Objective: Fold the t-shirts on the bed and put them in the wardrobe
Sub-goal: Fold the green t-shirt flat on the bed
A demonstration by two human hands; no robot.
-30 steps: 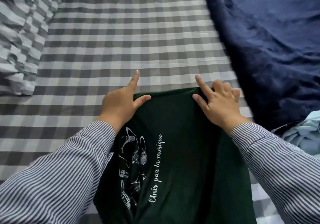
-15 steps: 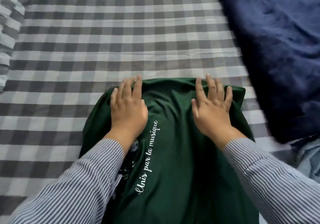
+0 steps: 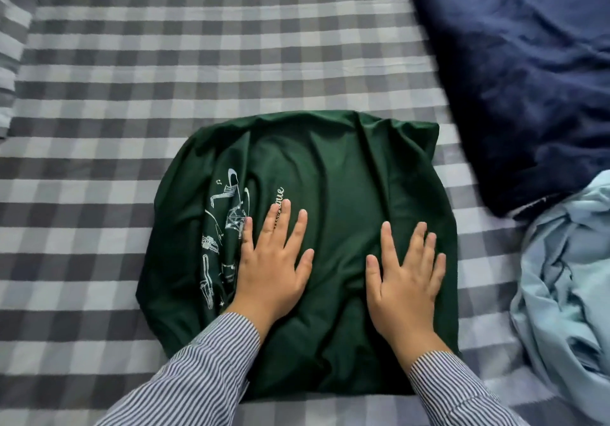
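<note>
A dark green cotton t-shirt (image 3: 333, 174), folded into a rough, rounded rectangle, lies on the grey-and-white checked bed sheet (image 3: 204, 46), a little right of the middle of the view and close to the person. Its far edge is a soft fold with a squared corner at the far right, while the left side bulges in a curve. Shallow creases run from the far edge toward the hands, and the cloth looks slightly puffed rather than flat. A white line-drawn print (image 3: 219, 244) of what look like musical instruments runs down the left part of the shirt, and the end of a white script word shows just past the fingertips of the left hand; the rest of it is covered.

The left hand (image 3: 272, 260) lies palm-down on the shirt beside the print, fingers straight and slightly fanned. The right hand (image 3: 404, 277) lies palm-down on the right half in the same way, fingers spread, apart from the left. Both wrists come out of blue-and-white pinstriped shirt sleeves (image 3: 198, 369).

A rumpled navy blue blanket (image 3: 515, 62) fills the far right, just beside the shirt's far right corner. A crumpled light blue garment (image 3: 567, 280) lies at the right edge, near the shirt.
</note>
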